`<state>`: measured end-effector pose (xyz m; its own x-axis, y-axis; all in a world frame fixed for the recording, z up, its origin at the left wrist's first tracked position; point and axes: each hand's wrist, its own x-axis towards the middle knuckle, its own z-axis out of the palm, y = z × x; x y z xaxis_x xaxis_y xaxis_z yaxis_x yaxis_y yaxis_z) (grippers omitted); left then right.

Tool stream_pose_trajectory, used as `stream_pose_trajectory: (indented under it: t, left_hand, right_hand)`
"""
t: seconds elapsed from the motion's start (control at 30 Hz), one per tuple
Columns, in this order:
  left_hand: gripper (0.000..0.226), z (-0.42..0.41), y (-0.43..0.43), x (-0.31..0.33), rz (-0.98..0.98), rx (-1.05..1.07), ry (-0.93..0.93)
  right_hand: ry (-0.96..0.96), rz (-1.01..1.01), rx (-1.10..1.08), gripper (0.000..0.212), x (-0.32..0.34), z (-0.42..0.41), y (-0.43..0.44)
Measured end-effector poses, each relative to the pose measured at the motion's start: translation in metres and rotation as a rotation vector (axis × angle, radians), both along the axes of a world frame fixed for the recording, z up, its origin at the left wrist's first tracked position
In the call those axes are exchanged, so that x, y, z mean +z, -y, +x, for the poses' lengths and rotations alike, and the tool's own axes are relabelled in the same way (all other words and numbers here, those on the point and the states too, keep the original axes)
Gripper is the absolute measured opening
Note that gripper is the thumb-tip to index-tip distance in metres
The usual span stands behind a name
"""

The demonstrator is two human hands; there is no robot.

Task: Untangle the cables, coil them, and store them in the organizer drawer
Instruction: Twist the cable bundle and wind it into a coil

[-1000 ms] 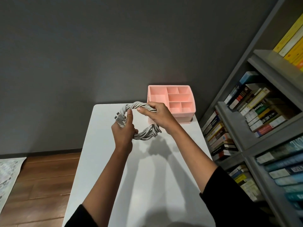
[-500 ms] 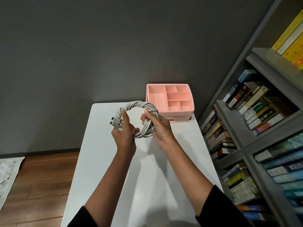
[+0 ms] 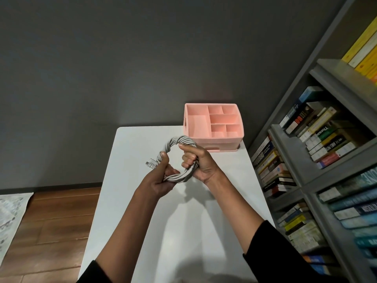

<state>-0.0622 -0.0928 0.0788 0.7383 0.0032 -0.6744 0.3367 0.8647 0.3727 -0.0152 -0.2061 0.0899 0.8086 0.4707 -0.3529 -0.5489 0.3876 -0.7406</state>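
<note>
at centre frame, left hand [image 3: 161, 178] and right hand [image 3: 199, 162] grip the grey cable coil [image 3: 179, 140], fingers curled round it; the right has slid from top to side, so coiling seems finished, storing remains.

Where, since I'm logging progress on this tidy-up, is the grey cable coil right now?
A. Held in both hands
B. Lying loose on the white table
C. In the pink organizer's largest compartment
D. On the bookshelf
A: the left hand and the right hand both grip the cable coil over the table, short of the pink organizer.
</note>
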Motion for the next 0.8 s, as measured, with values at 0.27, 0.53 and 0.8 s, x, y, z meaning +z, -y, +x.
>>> stream_pose_trajectory:
  t: [0.27, 0.53, 0.8]
  left_hand:
    - [0.049, -0.011, -0.006, -0.002, -0.002, -0.024, 0.282]
    - [0.053, -0.004, 0.003, 0.008, 0.147, 0.246, 0.416]
    - [0.051, -0.005, 0.006, 0.010, 0.263, 0.206, 0.444]
  right_hand:
    - [-0.056, -0.098, -0.068, 0.024, -0.002, 0.010, 0.002]
    - [0.006, 0.011, -0.083, 0.013, -0.005, -0.001, -0.004]
    - [0.012, -0.055, -0.161, 0.009, -0.008, -0.009, -0.013]
